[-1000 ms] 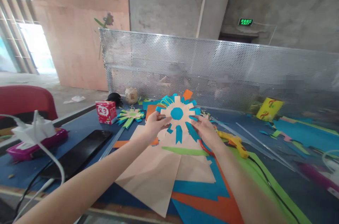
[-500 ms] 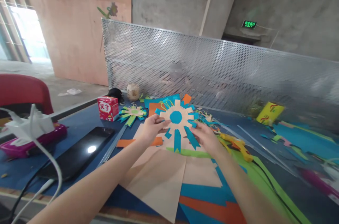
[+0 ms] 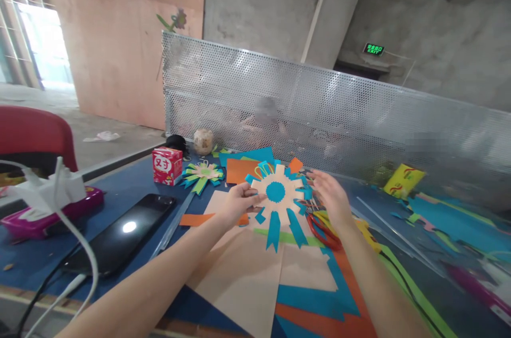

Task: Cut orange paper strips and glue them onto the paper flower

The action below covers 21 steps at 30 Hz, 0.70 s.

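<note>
Above the sheets of paper I hold a paper rosette (image 3: 296,189) with peach and blue strips and a scalloped blue centre. My left hand (image 3: 240,200) pinches its left edge, thumb in front. Two blue notched tails hang from the rosette's lower side. My right hand (image 3: 329,194) is off the right edge, fingers apart and holding nothing. Below that hand lie red-handled scissors (image 3: 319,231). Beyond my left hand, on the table, rests a second rosette (image 3: 203,171) in green, peach and blue.
A black phone (image 3: 120,234) and a purple power strip (image 3: 90,202) with white cables lie left. A red box (image 3: 167,166) and a jar (image 3: 203,141) stand at the back, before a perforated metal screen (image 3: 239,93). A yellow glue gun (image 3: 365,231) and yellow roll (image 3: 404,181) are right.
My right hand has let go of the rosette and moved up and right, its fingers opening. The scissors have come into view. My left hand keeps its hold; the view has shifted slightly.
</note>
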Each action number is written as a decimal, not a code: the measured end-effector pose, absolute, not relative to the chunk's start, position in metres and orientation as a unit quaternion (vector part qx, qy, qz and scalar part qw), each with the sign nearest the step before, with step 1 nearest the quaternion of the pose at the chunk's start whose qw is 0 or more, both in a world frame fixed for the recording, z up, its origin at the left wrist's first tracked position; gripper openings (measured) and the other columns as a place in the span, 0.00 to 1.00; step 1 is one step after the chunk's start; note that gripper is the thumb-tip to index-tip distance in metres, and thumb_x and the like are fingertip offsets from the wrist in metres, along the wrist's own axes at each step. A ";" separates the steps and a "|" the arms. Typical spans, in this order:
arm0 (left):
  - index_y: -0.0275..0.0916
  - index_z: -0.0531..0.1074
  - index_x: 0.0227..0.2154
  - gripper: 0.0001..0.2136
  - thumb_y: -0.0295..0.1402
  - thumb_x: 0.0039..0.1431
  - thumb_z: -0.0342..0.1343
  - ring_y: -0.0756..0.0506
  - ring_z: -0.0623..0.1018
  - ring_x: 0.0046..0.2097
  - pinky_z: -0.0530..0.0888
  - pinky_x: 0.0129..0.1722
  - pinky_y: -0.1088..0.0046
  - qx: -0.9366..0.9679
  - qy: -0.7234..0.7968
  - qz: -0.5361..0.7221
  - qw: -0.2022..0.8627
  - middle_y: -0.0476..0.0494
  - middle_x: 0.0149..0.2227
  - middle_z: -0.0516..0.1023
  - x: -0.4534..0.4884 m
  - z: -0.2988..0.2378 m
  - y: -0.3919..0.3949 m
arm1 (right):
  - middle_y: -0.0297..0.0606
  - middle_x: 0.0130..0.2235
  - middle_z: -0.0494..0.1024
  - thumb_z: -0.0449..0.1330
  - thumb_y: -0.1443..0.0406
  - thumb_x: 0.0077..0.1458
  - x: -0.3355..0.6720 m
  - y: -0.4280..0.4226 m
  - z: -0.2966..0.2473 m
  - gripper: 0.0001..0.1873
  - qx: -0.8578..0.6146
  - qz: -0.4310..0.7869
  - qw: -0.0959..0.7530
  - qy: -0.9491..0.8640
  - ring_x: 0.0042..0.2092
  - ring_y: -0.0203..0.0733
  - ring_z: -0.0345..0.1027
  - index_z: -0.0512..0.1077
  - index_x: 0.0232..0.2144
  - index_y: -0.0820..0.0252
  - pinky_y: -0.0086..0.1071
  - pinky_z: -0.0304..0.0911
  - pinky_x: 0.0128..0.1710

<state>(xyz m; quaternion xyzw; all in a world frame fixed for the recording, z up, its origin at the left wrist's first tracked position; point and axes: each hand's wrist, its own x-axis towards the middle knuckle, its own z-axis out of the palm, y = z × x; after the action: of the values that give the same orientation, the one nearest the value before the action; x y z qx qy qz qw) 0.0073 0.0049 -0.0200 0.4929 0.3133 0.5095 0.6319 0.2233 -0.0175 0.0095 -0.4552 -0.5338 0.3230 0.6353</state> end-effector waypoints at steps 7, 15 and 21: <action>0.37 0.54 0.18 0.23 0.34 0.27 0.67 0.54 0.70 0.23 0.74 0.23 0.76 0.538 0.291 0.482 0.628 0.58 0.17 0.60 0.008 -0.021 0.004 | 0.41 0.41 0.73 0.62 0.58 0.40 0.210 -0.018 0.036 0.19 -0.469 0.267 0.542 -0.644 0.44 0.44 0.66 0.68 0.36 0.59 0.37 0.61 0.43; 0.36 0.71 0.27 0.04 0.31 0.48 0.55 0.44 0.75 0.40 0.72 0.41 0.65 0.676 0.249 0.616 0.319 0.43 0.32 0.77 -0.004 -0.014 0.004 | 0.37 0.35 0.73 0.56 0.67 0.47 0.203 -0.027 0.038 0.04 -0.372 0.023 0.531 -0.761 0.44 0.43 0.64 0.69 0.29 0.56 0.39 0.58 0.45; 0.40 0.73 0.30 0.08 0.24 0.52 0.50 0.42 0.68 0.52 0.64 0.50 0.60 0.736 0.155 0.657 0.045 0.42 0.38 0.77 -0.026 0.003 -0.002 | 0.39 0.38 0.70 0.55 0.69 0.46 0.203 -0.047 0.034 0.13 -0.315 -0.089 0.463 -0.824 0.49 0.47 0.58 0.66 0.38 0.55 0.47 0.53 0.48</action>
<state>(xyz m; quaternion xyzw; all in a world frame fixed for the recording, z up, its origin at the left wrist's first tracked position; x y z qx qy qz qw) -0.0256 -0.0015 0.0032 0.7362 0.1546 0.6573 0.0446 0.2031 -0.0472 0.0344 -0.3150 -0.8238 -0.0889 0.4629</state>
